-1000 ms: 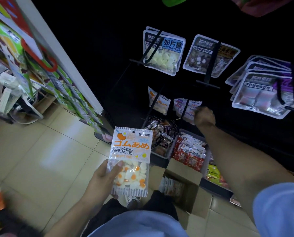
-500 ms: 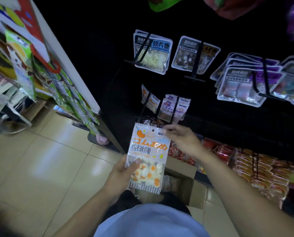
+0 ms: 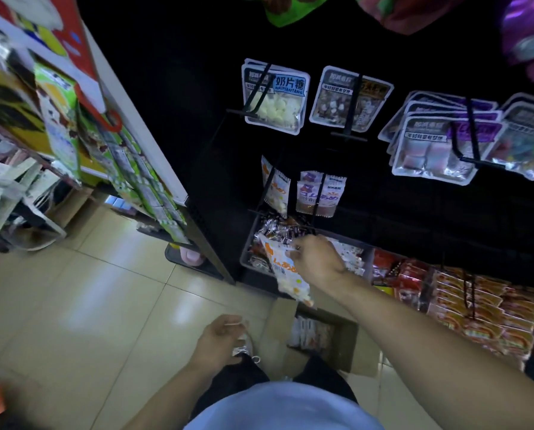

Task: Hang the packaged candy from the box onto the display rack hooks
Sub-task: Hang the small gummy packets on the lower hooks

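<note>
Your right hand (image 3: pixel 316 263) pinches the candy packet (image 3: pixel 285 268) at its top edge, fingers clamped; left hand (image 3: pixel 220 339) hangs loosely curled, holding nothing. Hook (image 3: pixel 267 187) sits above your fingers: level the packet's hole first.

We see a white candy packet (image 3: pixel 285 268) printed with orange lettering and orange dots, a brown cardboard box (image 3: pixel 337 339), glossy beige floor tiles (image 3: pixel 82 299), a black display rack (image 3: pixel 383 231), and red-and-orange snack packs (image 3: pixel 483 308) stacked low.
</note>
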